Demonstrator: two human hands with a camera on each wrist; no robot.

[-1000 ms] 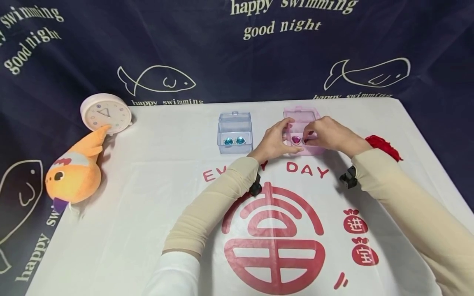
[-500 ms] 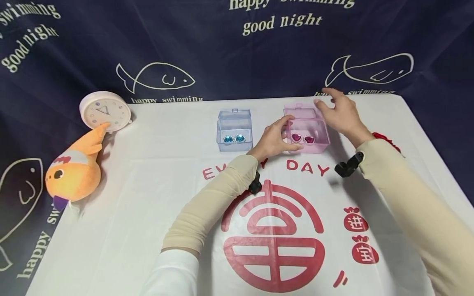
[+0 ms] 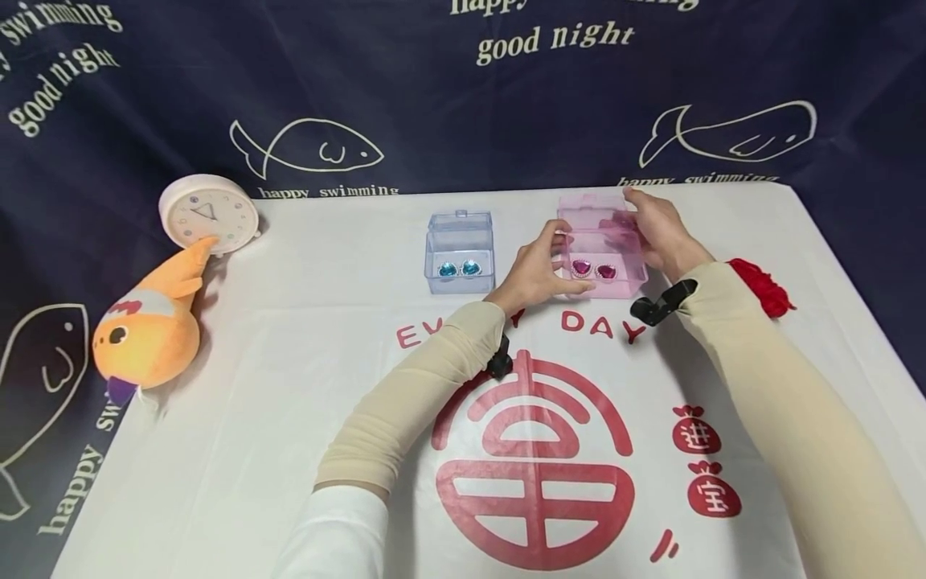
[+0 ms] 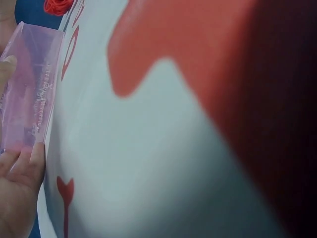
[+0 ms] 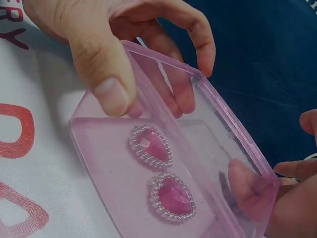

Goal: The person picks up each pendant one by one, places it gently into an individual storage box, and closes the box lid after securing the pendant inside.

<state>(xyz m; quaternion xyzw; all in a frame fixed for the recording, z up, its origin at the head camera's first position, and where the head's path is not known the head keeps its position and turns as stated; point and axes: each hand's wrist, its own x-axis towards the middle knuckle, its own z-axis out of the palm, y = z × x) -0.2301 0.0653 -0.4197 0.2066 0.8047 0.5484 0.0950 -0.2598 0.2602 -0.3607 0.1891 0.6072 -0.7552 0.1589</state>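
My left hand (image 3: 534, 272) grips the left end of an open clear-pink plastic box (image 3: 604, 285), thumb at the front wall and fingers behind. Inside lie two pink drop-shaped gems (image 5: 173, 198) with silvery beaded rims, side by side; whether they are earrings or rings I cannot tell. My right hand (image 3: 661, 229) is at the right of the raised pink lid (image 3: 593, 211). Its fingers show through the lid from behind, thumb pointing up at the lid's corner. To the left stands an open clear-blue box (image 3: 459, 283) with two blue gems (image 3: 470, 267) in it.
A pink round clock (image 3: 208, 215) and an orange plush toy (image 3: 148, 342) occupy the left of the white table (image 3: 311, 362). A bundle of red cord (image 3: 763, 285) lies right of my right wrist. A dark blue fish-print curtain (image 3: 506, 121) hangs behind the table.
My right hand has drawn its fingers out of the pink box, leaving the right gem inside, and moved up and right, then in behind the lid. The left hand has kept its grip.
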